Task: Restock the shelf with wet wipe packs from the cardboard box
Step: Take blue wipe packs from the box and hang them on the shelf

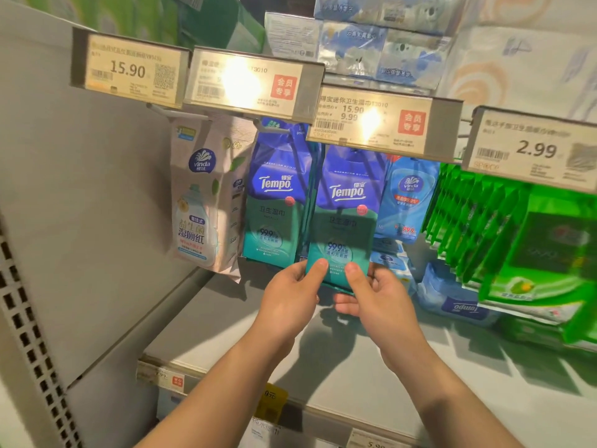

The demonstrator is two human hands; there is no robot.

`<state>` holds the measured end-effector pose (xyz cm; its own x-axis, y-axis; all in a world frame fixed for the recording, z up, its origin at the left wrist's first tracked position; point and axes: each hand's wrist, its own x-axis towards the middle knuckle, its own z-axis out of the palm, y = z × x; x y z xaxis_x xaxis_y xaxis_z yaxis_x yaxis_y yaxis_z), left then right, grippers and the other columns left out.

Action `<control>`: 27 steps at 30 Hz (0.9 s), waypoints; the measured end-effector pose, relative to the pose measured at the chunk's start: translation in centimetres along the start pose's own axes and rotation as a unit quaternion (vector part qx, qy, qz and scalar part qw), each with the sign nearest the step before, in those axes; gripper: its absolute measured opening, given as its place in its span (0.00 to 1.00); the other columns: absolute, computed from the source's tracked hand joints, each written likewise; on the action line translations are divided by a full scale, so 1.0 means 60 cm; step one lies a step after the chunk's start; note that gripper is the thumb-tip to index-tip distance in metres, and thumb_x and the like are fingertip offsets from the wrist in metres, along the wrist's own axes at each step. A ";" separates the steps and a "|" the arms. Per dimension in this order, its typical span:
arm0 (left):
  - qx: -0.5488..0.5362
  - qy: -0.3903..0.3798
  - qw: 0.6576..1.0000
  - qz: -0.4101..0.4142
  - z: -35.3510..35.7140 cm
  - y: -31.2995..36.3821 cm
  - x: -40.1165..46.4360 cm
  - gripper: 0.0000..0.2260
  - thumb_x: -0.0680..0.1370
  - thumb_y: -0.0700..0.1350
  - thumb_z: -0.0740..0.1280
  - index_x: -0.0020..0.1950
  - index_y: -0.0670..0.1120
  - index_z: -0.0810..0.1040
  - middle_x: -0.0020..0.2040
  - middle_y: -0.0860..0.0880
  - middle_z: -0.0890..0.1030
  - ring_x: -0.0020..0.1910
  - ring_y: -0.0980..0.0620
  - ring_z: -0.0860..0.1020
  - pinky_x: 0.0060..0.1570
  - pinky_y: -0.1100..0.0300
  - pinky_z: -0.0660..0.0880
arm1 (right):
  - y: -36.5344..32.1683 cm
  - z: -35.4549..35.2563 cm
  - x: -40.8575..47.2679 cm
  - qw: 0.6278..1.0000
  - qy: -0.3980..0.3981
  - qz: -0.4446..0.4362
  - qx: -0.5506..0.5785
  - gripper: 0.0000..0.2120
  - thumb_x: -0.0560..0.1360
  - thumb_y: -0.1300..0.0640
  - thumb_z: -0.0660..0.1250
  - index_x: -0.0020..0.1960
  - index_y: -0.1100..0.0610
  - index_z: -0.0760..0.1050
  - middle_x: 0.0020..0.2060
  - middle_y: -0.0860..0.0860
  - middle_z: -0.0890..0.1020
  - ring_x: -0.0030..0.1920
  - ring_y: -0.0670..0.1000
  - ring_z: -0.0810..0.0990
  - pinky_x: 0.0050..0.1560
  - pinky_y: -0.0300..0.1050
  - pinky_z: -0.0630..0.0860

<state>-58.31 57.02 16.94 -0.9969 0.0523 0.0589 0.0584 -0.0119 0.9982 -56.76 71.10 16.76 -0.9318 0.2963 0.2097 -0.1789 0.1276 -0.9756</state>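
The wipes pack [342,218] I hold is blue on top and teal below, with white lettering. Beside it hang bright green packs [484,227], a light blue pack [405,202] and a cream pouch [203,202].

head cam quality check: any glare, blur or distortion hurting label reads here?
Head view: glare washes out the middle price tag and spots the 9.99 tag; green packs at right are smeared; wide-angle bending tilts the tags at the edges; both hands, left hand and right hand, cast hard shadows on the shelf; Tempo pack logo is readable.
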 end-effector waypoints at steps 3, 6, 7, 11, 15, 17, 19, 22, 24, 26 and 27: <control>-0.019 -0.010 1.000 -0.017 -0.002 -0.004 -0.010 0.10 0.82 0.58 0.65 0.52 0.56 0.84 0.45 0.60 0.85 0.40 0.55 0.79 0.51 0.49 0.82 | 0.002 -0.004 -0.002 1.000 0.001 0.006 -0.003 0.08 0.81 0.49 0.68 0.57 0.51 0.79 0.44 0.50 0.87 0.40 0.54 0.87 0.51 0.57 0.85; -0.028 -0.015 0.999 -0.021 -0.005 -0.006 -0.020 0.09 0.82 0.56 0.65 0.52 0.57 0.84 0.50 0.57 0.86 0.42 0.54 0.79 0.47 0.52 0.80 | 0.008 -0.008 -0.008 1.000 0.001 0.023 -0.013 0.11 0.81 0.47 0.67 0.60 0.52 0.78 0.45 0.53 0.87 0.41 0.52 0.86 0.52 0.57 0.84; -0.033 -0.011 0.999 -0.024 -0.006 -0.006 -0.025 0.08 0.82 0.56 0.65 0.51 0.57 0.83 0.50 0.56 0.86 0.42 0.54 0.80 0.46 0.53 0.79 | 0.011 -0.010 -0.011 0.999 0.002 0.029 -0.016 0.13 0.81 0.47 0.67 0.61 0.53 0.78 0.46 0.53 0.87 0.41 0.52 0.86 0.52 0.56 0.84; -0.029 -0.013 0.999 -0.042 -0.015 -0.008 -0.048 0.09 0.82 0.57 0.65 0.48 0.55 0.81 0.54 0.55 0.85 0.46 0.53 0.83 0.53 0.49 0.81 | 0.017 -0.016 -0.031 0.998 -0.003 0.052 -0.020 0.10 0.82 0.49 0.67 0.59 0.53 0.78 0.47 0.54 0.86 0.42 0.52 0.85 0.53 0.54 0.84; 0.015 -0.030 0.999 -0.034 -0.030 -0.019 -0.078 0.23 0.79 0.64 0.64 0.68 0.52 0.78 0.66 0.57 0.81 0.53 0.55 0.82 0.63 0.49 0.78 | 0.016 -0.024 -0.060 0.997 0.002 0.071 -0.030 0.08 0.82 0.49 0.66 0.57 0.51 0.79 0.48 0.53 0.86 0.44 0.53 0.86 0.53 0.51 0.84; 0.062 -0.024 0.998 -0.013 -0.039 -0.026 -0.094 0.30 0.75 0.67 0.63 0.73 0.54 0.76 0.67 0.57 0.80 0.62 0.55 0.80 0.69 0.48 0.73 | 0.014 -0.028 -0.078 0.996 0.005 0.077 -0.042 0.10 0.82 0.48 0.66 0.57 0.52 0.80 0.48 0.53 0.86 0.46 0.54 0.87 0.52 0.49 0.84; 0.107 -0.004 0.994 0.022 -0.047 -0.029 -0.115 0.24 0.80 0.64 0.63 0.74 0.56 0.75 0.66 0.58 0.80 0.64 0.56 0.78 0.69 0.54 0.71 | 0.012 -0.034 -0.100 0.995 0.013 0.079 -0.058 0.10 0.82 0.48 0.66 0.56 0.53 0.80 0.47 0.52 0.87 0.46 0.54 0.87 0.51 0.48 0.83; 0.146 0.011 0.988 0.056 -0.058 -0.033 -0.148 0.21 0.82 0.59 0.62 0.75 0.58 0.73 0.60 0.60 0.79 0.58 0.59 0.75 0.59 0.63 0.68 | 0.008 -0.049 -0.135 0.993 0.037 0.073 -0.085 0.09 0.82 0.49 0.66 0.54 0.53 0.80 0.46 0.53 0.87 0.46 0.54 0.87 0.51 0.49 0.84; 0.162 0.006 0.984 0.068 -0.060 -0.038 -0.170 0.22 0.81 0.60 0.62 0.75 0.58 0.72 0.58 0.61 0.77 0.57 0.59 0.75 0.58 0.64 0.66 | 0.004 -0.061 -0.157 0.990 0.055 0.079 -0.099 0.08 0.82 0.51 0.66 0.53 0.54 0.80 0.47 0.54 0.86 0.46 0.56 0.87 0.52 0.52 0.83; 0.166 -0.007 0.983 0.073 -0.061 -0.046 -0.192 0.23 0.81 0.61 0.62 0.75 0.59 0.72 0.60 0.60 0.78 0.60 0.58 0.75 0.60 0.61 0.68 | 0.002 -0.074 -0.182 0.988 0.067 0.081 -0.111 0.07 0.82 0.52 0.66 0.51 0.54 0.79 0.46 0.54 0.86 0.46 0.56 0.86 0.54 0.55 0.83; 0.170 -0.015 0.982 0.077 -0.061 -0.051 -0.203 0.23 0.80 0.61 0.61 0.76 0.59 0.71 0.62 0.60 0.79 0.62 0.57 0.75 0.62 0.60 0.69 | 0.000 -0.081 -0.196 0.987 0.071 0.082 -0.119 0.07 0.82 0.52 0.65 0.51 0.55 0.80 0.46 0.53 0.86 0.46 0.56 0.86 0.54 0.56 0.83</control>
<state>-46.54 52.76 13.11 -0.9731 0.1051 0.2051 0.2282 0.3129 0.9220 -44.27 72.20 14.60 -0.8851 0.4596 0.0739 0.0659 0.2809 -0.9575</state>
